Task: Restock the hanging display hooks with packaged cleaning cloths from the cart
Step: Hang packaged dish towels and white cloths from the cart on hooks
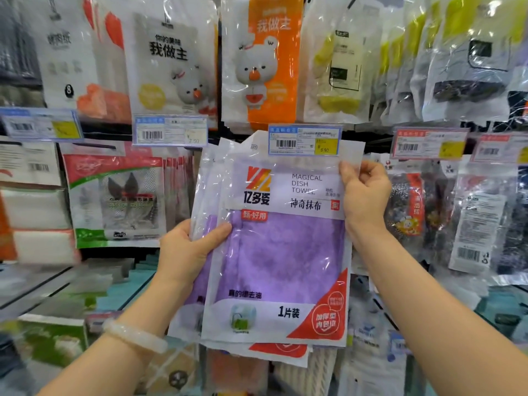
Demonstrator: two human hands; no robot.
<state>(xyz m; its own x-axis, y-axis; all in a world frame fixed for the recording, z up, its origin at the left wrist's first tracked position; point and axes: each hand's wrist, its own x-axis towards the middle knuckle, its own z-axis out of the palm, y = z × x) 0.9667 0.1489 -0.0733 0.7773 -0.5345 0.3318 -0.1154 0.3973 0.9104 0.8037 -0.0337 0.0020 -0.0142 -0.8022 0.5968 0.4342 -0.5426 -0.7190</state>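
Shop shelving fills the background, hung thick with bagged kitchen goods, and against it, in the middle of the view, a bundle of purple cloth packs (274,252) is held up just below the price tag (304,139) that fronts the display hook; the top flaps of the packs run up behind that tag, so whether any hanging hole is already on the hook cannot be told. The main risk, as I judge it, lies in the fan of the bundle: several slick plastic packs overlap unevenly, the lower ones poking out at the bottom, and if their holes do not line up only the front pack may catch the hook while the others slide free and drop toward the lower shelf. A push against the tag could also knock it askew. The left hand (183,250) is closed around the left edge of the bundle at mid-height, thumb across the front and the other fingers hidden behind. The right hand (364,192) pinches the upper right edge near the top, its fingers (347,174) curled onto the front film. Around the bundle hang orange bear-printed packs (265,61) above and scourer packs (411,207) to the right.
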